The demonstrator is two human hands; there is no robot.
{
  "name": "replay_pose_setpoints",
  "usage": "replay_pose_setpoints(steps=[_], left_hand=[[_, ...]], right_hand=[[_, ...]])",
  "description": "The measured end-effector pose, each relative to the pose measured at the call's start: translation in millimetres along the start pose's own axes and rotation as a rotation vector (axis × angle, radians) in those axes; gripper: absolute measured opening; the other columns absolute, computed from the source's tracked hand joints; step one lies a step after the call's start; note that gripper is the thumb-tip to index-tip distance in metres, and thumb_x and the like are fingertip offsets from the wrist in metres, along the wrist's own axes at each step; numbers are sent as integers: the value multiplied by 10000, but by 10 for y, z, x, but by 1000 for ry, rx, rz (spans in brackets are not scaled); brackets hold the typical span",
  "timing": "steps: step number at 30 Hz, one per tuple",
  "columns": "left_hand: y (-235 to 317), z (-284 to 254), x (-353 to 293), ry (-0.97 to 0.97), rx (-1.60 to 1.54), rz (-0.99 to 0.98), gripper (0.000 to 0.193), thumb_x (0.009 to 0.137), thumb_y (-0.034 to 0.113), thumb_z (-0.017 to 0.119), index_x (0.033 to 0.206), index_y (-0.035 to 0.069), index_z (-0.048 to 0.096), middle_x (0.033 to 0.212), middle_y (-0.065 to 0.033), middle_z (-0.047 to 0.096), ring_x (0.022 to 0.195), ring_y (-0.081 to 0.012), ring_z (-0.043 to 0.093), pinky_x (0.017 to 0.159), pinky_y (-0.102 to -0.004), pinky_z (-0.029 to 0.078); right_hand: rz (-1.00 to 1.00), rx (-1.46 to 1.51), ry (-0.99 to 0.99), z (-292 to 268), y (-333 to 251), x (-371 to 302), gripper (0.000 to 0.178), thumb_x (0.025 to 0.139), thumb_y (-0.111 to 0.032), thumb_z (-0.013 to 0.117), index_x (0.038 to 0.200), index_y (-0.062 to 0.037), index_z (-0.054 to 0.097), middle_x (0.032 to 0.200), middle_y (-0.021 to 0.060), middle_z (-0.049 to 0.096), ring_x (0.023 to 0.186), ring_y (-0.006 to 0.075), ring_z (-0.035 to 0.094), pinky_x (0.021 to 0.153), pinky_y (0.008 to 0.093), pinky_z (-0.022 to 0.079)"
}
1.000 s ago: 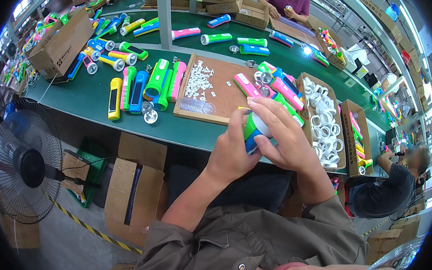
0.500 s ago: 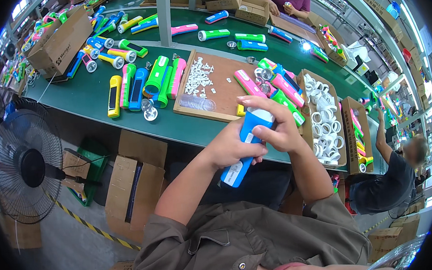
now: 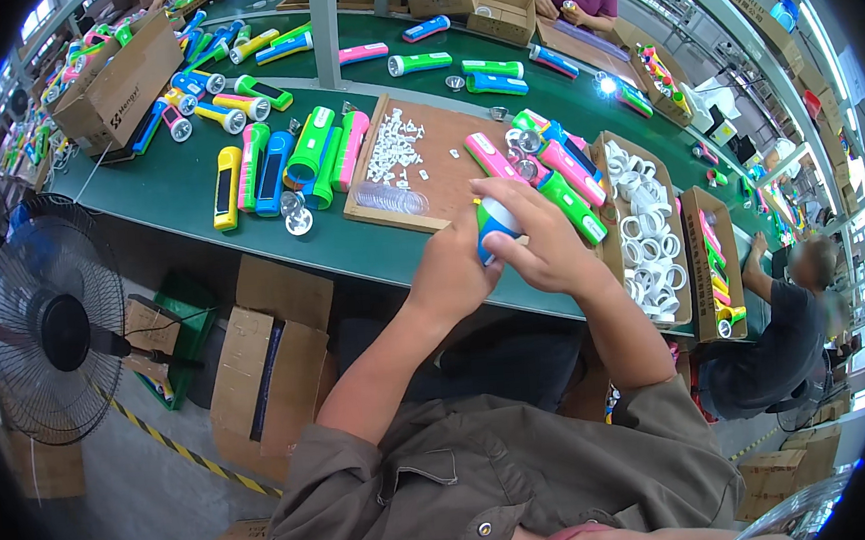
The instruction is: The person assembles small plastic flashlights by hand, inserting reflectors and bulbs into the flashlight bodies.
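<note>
A blue and green flashlight (image 3: 495, 223) with a white end is between my hands above the table's near edge. My left hand (image 3: 451, 269) is wrapped round its body and hides most of it. Curled over the white end are the fingers of my right hand (image 3: 548, 240), its thumb pressed against the side. Just beyond lies a wooden tray (image 3: 453, 128) with small white plastic parts (image 3: 396, 154) and a row of clear round discs (image 3: 391, 200). Pink and green flashlights (image 3: 571, 208) and shiny reflectors (image 3: 524, 143) are heaped beside my right hand.
A carton of white rings (image 3: 649, 240) stands at the right, next to a carton of flashlights (image 3: 717, 260). Several flashlights (image 3: 270, 176) and loose reflectors (image 3: 298, 221) sit left of the tray. A fan (image 3: 60, 326) stands at far left. Co-workers sit at the far side and right.
The flashlight has turned from lengthwise to nearly end-on, its blue handle now mostly hidden. Both hands have shifted slightly up and left. The person at right has lowered a raised arm.
</note>
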State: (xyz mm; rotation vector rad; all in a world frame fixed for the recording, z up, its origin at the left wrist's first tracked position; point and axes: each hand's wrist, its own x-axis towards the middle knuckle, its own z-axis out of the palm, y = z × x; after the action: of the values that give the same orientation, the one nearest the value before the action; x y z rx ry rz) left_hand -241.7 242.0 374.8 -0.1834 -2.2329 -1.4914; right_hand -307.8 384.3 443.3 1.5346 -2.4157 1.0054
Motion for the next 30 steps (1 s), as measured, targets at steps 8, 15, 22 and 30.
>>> replay_pose_setpoints(steps=[8,15,22,30], left_hand=[[140,-88,-6,-179,-90,28,510,743,87,716,1192,-22,501,927,-255,666,870,-433,661,746,-452,535],[-61,9,229,-119,433,-38,397,776,37,655,1106,-47,451,926,-281,639,837,-452,654,705,-530,528],[125,-205,294,-209,91,-68,461,728,60,685,1124,-43,473,917,-276,649,879,-450,645,757,-522,502],[164,-99,362,-155,183,-37,466,737,83,690,1121,-64,472,846,-248,672,812,-428,668,730,-483,527]], right_hand=[[-102,413,-237,-272,189,349,544,992,-382,447,1352,13,543,1390,190,543,1346,304,455,1098,421,354],[864,879,-287,87,317,551,631,1025,-517,363,1241,17,619,1174,159,627,1089,227,590,959,369,469],[514,1064,-148,-93,347,433,712,1007,-572,313,1289,17,594,1363,174,550,1257,296,527,1097,410,366],[235,772,-367,-69,394,458,557,1022,-388,373,1323,39,565,1378,186,543,1286,276,496,1108,417,333]])
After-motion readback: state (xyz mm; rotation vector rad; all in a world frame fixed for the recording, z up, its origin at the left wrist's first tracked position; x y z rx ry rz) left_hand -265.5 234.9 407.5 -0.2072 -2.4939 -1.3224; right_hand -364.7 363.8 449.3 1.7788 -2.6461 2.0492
